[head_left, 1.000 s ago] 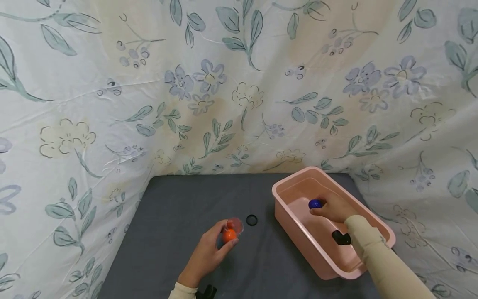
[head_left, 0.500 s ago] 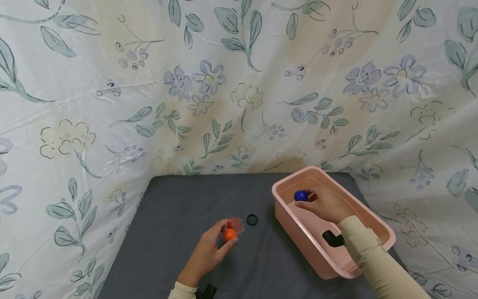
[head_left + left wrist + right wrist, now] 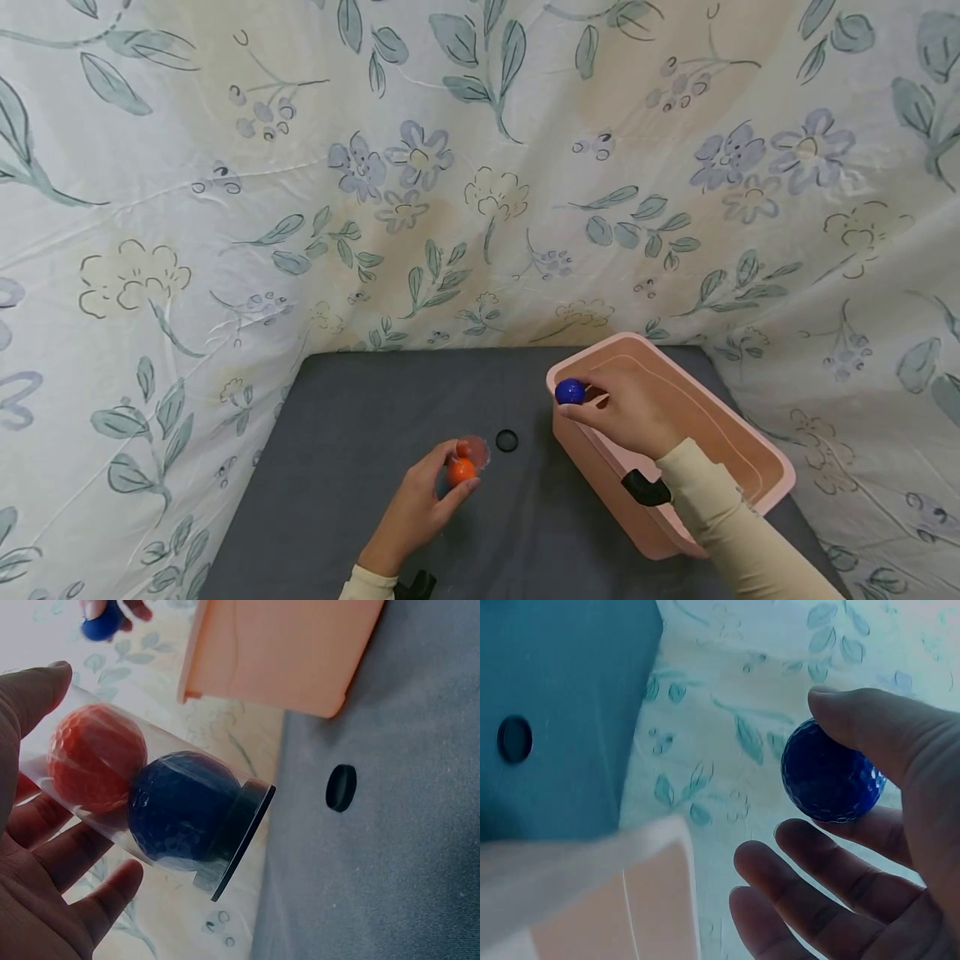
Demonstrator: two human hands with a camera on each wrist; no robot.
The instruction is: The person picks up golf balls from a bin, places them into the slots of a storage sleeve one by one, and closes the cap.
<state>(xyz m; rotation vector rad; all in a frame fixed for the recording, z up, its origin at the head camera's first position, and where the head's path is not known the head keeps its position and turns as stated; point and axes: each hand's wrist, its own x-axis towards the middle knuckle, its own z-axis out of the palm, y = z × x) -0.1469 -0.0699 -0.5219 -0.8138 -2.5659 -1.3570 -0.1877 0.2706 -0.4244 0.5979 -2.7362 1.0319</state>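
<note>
Head view: right hand [image 3: 633,412] pinches blue ball [image 3: 570,391] above pink bin [image 3: 765,467] rim, to the right of the clear tube [image 3: 465,463] gripped by left hand [image 3: 416,508], its open mouth facing away from the person.

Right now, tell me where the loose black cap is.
In the head view the black cap lies flat on the grey table, between the clear tube held by the left hand and the pink bin.

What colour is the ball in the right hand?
Dark blue ball, held in the right hand; clearest in the right wrist view.
</note>
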